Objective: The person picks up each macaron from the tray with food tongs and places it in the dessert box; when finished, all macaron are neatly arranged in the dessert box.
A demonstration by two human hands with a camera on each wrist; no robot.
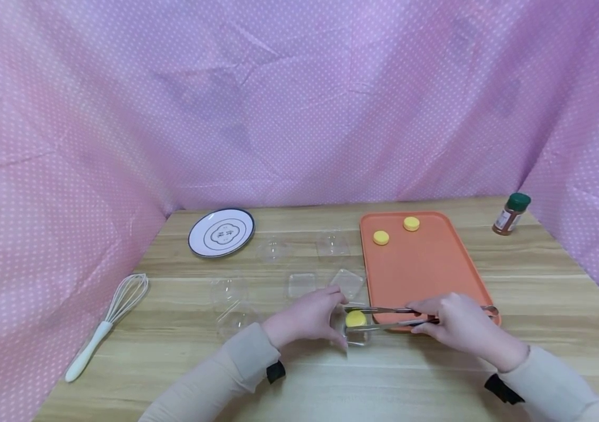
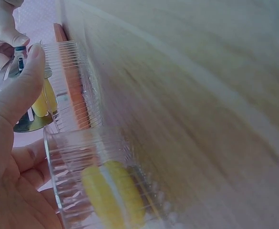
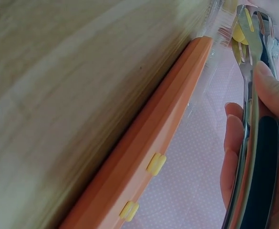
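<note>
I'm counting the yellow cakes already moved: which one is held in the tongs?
The yellow cake at the near edge of the orange tray, clamped in the tongs over a clear box; the other two lie loose at the tray's far end.

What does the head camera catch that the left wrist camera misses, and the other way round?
Only the head view shows the whisk, the plate, the spice jar and two yellow pieces on the orange tray. Only the left wrist view shows the ribbed wall of the clear container close up. Both show the left hand holding that container and the tongs around a yellow piece.
</note>
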